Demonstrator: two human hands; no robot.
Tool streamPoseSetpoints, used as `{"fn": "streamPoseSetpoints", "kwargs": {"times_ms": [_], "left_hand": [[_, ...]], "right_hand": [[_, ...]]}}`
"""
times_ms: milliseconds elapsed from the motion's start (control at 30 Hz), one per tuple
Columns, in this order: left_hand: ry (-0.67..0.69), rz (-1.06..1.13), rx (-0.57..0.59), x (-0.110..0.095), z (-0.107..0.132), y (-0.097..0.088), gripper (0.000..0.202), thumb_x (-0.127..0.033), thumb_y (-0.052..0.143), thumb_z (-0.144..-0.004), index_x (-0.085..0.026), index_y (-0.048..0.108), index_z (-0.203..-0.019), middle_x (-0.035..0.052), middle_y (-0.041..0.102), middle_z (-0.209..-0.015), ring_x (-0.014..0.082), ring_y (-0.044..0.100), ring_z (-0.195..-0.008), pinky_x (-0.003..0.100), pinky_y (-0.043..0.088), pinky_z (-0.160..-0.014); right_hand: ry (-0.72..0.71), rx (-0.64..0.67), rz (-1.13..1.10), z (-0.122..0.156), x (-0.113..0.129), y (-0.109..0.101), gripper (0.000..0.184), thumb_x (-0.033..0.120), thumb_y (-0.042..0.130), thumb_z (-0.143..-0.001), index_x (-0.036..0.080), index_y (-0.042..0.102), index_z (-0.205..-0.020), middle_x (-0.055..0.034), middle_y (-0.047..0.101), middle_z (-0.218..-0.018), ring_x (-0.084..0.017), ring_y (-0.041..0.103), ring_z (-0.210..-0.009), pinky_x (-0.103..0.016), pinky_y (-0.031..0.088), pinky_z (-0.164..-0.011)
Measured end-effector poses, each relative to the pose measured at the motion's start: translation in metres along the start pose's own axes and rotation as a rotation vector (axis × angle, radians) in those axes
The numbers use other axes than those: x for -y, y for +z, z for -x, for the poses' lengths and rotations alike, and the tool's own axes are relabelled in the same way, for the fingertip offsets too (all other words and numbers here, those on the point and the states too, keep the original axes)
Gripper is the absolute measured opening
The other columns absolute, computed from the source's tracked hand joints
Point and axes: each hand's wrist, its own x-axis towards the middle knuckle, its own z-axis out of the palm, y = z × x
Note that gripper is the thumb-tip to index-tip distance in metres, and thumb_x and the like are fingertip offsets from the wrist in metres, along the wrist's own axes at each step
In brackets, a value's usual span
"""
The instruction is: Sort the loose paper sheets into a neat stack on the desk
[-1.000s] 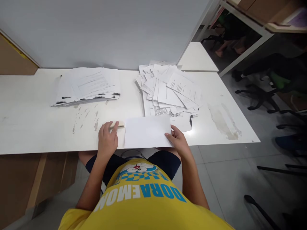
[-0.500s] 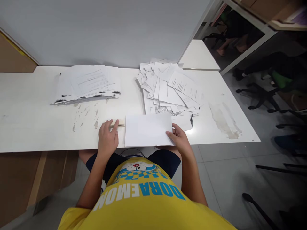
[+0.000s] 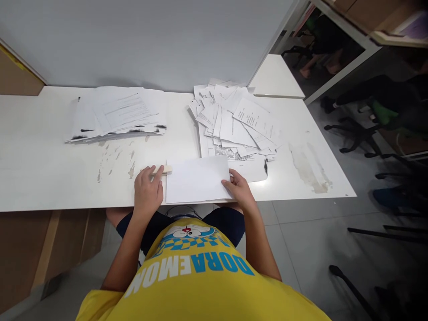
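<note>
A folded blank white sheet [image 3: 197, 179] lies at the near edge of the white table [image 3: 40, 178]. My right hand [image 3: 238, 191] pinches the sheet's right edge, fingers closed on it. My left hand [image 3: 149, 190] rests just left of the sheet, its fingers lying flat over a small pale wooden stick [image 3: 163, 170] that pokes out toward the sheet.
A stack of printed papers [image 3: 115, 113] lies at the back left. A loose heap of folded papers [image 3: 236, 122] spreads at the back right, just beyond the sheet. A grey partition stands behind the table. Office chairs [image 3: 371, 120] stand on the floor to the right.
My right hand has slid the folded sheet a little to the left, closer to my left hand and the stick. My left hand has stayed on the stick.
</note>
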Motion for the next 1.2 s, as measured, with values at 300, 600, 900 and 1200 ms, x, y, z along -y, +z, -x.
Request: {"fn": "streamPoseSetpoints", "kwargs": {"times_ms": [300, 600, 900, 1200], "left_hand": [[-0.042, -0.016, 0.012, 0.001, -0.003, 0.005, 0.052, -0.007, 0.042, -0.087, -0.019, 0.060, -0.135, 0.0177, 0.057, -0.131, 0.0317, 0.047, -0.127, 0.051, 0.037, -0.108], [-0.080, 0.030, -0.018, 0.013, -0.015, 0.005, 0.050, -0.007, 0.047, -0.081, -0.025, 0.070, -0.121, 0.0140, 0.062, -0.116, 0.0291, 0.054, -0.106, 0.050, 0.040, -0.098], [-0.142, 0.120, -0.188, 0.015, -0.010, 0.002, 0.047, -0.020, 0.053, -0.087, -0.019, 0.060, -0.133, 0.0154, 0.060, -0.123, 0.0300, 0.052, -0.123, 0.049, 0.035, -0.112], [-0.095, 0.243, -0.026, 0.024, -0.024, 0.008, 0.040, -0.029, 0.050, -0.091, -0.016, 0.062, -0.127, 0.0159, 0.062, -0.124, 0.0305, 0.052, -0.124, 0.048, 0.038, -0.111]], "right_hand": [[-0.009, 0.028, -0.033, -0.002, -0.003, 0.000, 0.052, 0.039, 0.064, -0.075, 0.021, 0.059, -0.123, -0.0041, 0.073, -0.089, -0.023, 0.067, -0.082, -0.035, 0.051, -0.075], [-0.066, 0.043, 0.017, -0.002, -0.002, 0.000, 0.050, 0.037, 0.061, -0.077, 0.020, 0.058, -0.124, -0.0042, 0.073, -0.091, -0.022, 0.066, -0.085, -0.034, 0.051, -0.075], [-0.186, -0.201, 0.069, 0.015, 0.002, -0.012, 0.043, 0.041, 0.061, -0.082, 0.022, 0.061, -0.121, -0.0049, 0.071, -0.093, -0.022, 0.065, -0.083, -0.035, 0.053, -0.075], [-0.474, -0.418, -0.191, -0.053, 0.066, 0.030, 0.055, 0.046, 0.053, -0.093, 0.026, 0.039, -0.142, -0.0102, 0.064, -0.116, -0.024, 0.065, -0.107, -0.041, 0.056, -0.090]]}}
